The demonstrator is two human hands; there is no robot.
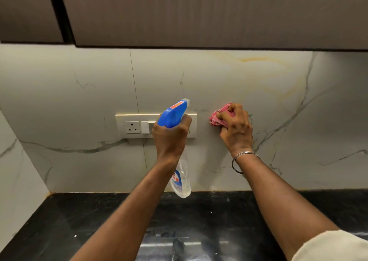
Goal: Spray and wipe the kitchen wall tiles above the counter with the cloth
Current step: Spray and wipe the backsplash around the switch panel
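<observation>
Bunched pink cloth (216, 119), pale marbled tiles (219, 77)

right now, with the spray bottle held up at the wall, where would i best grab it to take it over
I'd take the clear body of the spray bottle, coming from below on its right side. It hangs free under the grip of the left hand, which covers the neck, and the blue trigger head points at the wall tiles.

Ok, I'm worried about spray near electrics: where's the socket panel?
Head view, left of centre: the socket panel is on the wall tiles, partly behind the left hand gripping the spray bottle.
</observation>
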